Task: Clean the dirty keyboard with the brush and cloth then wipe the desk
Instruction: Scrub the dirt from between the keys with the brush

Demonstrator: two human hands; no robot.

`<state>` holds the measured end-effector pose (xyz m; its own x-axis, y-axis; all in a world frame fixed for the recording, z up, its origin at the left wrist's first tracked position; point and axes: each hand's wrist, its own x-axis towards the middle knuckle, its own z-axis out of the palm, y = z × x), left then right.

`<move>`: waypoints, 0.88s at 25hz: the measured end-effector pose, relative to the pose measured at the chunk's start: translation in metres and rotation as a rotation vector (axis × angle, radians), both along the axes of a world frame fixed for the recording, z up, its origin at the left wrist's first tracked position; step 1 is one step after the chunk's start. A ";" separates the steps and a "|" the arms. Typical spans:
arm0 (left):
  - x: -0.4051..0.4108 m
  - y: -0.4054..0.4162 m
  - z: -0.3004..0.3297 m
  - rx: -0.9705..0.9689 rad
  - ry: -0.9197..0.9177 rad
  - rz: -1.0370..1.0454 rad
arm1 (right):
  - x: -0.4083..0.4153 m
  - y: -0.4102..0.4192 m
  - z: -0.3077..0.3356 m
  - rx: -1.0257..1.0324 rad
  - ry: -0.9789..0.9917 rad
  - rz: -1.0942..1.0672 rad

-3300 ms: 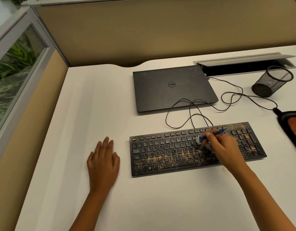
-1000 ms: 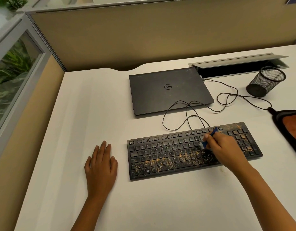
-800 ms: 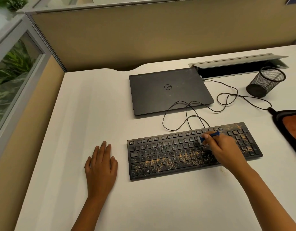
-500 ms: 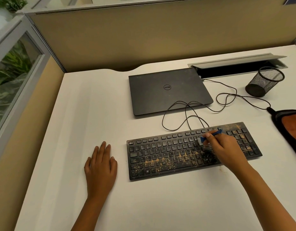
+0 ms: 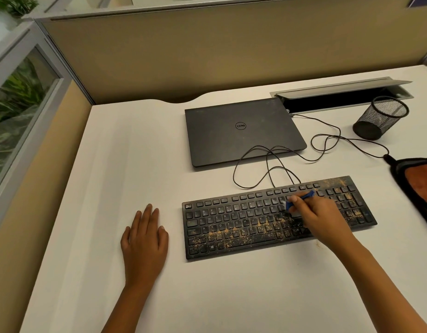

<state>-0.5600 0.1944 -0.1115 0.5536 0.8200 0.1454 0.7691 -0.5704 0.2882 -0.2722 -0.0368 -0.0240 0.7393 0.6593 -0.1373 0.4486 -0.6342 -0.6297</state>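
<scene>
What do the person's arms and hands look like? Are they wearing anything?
Both arms are bare as far as the picture shows: no sleeves in sight. The left hand and right hand wear no gloves, and no rings, watch or bracelets can be seen. The fingernails look short and plain.

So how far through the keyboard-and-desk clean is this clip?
Early. Done: nothing fully. In hand: right hand holds the blue brush on the keyboard, whose lower rows and right end carry orange grit. Left: cloth lies unused at the desk's right edge; desk unwiped.
</scene>
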 end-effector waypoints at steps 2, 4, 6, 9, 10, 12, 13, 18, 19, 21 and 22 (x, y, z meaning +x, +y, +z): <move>0.000 0.000 0.000 0.002 -0.003 0.001 | 0.001 -0.001 0.001 0.010 0.053 0.004; 0.000 0.000 0.000 0.004 -0.004 0.000 | 0.004 -0.004 0.004 0.104 0.076 -0.041; 0.000 0.000 0.000 0.006 -0.002 -0.001 | 0.007 -0.007 0.005 0.175 0.055 -0.080; 0.000 0.000 0.000 0.008 -0.001 0.001 | 0.009 -0.006 0.000 0.148 0.074 -0.030; 0.000 0.000 0.000 0.008 -0.001 0.000 | 0.010 -0.006 -0.002 0.089 0.049 0.001; 0.000 0.000 0.000 0.008 0.000 0.000 | 0.013 -0.007 -0.006 -0.034 -0.089 0.029; 0.000 0.000 -0.001 0.007 0.000 0.001 | 0.015 -0.008 -0.007 -0.042 -0.147 0.018; 0.000 0.001 -0.001 0.011 0.007 0.000 | 0.013 -0.005 -0.004 0.185 -0.105 -0.068; 0.000 0.001 -0.001 0.011 0.006 0.003 | 0.013 -0.005 -0.005 0.150 -0.107 -0.046; 0.000 0.000 -0.001 0.012 0.003 0.006 | 0.014 -0.006 -0.009 0.050 -0.097 -0.020; 0.000 0.000 -0.001 0.014 0.003 0.005 | 0.015 -0.008 -0.009 0.039 -0.081 -0.027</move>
<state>-0.5601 0.1944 -0.1126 0.5500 0.8207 0.1550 0.7729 -0.5705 0.2777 -0.2567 -0.0445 -0.0329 0.7648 0.6423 -0.0506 0.4821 -0.6226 -0.6164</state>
